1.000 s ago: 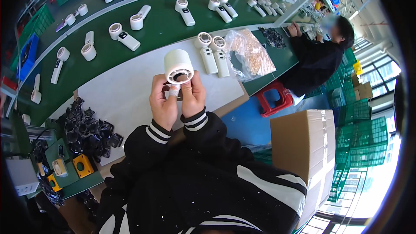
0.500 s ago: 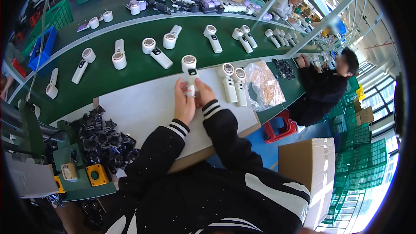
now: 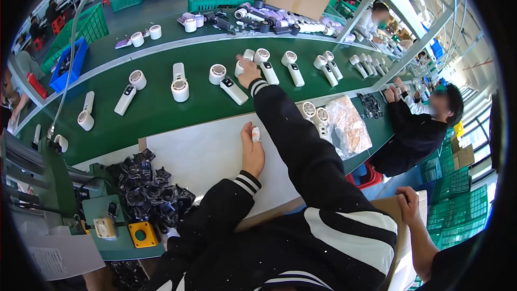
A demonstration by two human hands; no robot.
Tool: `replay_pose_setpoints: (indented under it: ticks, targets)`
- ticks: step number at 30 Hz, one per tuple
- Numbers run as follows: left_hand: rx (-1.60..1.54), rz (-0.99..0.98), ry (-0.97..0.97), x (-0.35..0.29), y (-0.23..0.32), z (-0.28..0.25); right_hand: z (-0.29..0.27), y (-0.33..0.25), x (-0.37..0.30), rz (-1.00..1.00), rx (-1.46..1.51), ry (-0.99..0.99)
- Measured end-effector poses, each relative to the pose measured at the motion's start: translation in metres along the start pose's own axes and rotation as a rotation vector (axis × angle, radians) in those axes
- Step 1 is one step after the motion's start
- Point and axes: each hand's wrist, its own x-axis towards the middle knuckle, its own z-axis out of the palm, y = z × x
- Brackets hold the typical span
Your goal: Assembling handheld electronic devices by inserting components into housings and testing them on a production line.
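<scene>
My right hand [image 3: 249, 73] is stretched out over the green belt [image 3: 156, 105], its fingers closed around a white handheld fan [image 3: 239, 68]; the hand partly covers the fan. Just right of it another white handheld fan [image 3: 262, 56] lies on the belt. My left hand [image 3: 253, 153] hovers above the white board [image 3: 215, 151] with fingers extended, holding nothing I can see. A white wrap [image 3: 256, 134] covers one of its digits. Two more white fans [image 3: 309, 110] lie at the board's right, partly hidden by my right sleeve.
Several white fans are spaced along the belt. Black plastic parts [image 3: 145, 183] are heaped at left, near a yellow-framed green button [image 3: 140, 235]. A plastic bag [image 3: 350, 129] lies at right. Another person's hand [image 3: 408, 203] rests by a carton [image 3: 420, 202]; a co-worker [image 3: 425, 124] sits beyond.
The fan formerly between my hands now lies on the belt. My right hand has moved forward to another fan; my left stays over the board. Another person's hand has appeared at the right.
</scene>
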Motion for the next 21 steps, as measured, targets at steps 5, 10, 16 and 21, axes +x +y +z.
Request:
replay_pose_setpoints:
  ticks: [5, 10, 16, 21]
  targets:
    - [-0.062, -0.05, -0.012, 0.001, 0.008, -0.01, 0.003, -0.03, -0.008, 0.027, -0.34, -0.101]
    - [0.077, 0.01, -0.042, -0.008, 0.019, 0.008, -0.042, -0.029, -0.04, -0.032, 0.049, 0.133]
    - [0.791, 0.687, 0.288, -0.013, 0.03, 0.006, -0.13, -0.102, -0.157, -0.162, 0.423, 0.179]
    - [0.334, 0.464, -0.036, -0.019, 0.009, 0.006, -0.157, -0.077, -0.215, 0.113, 0.995, -0.024]
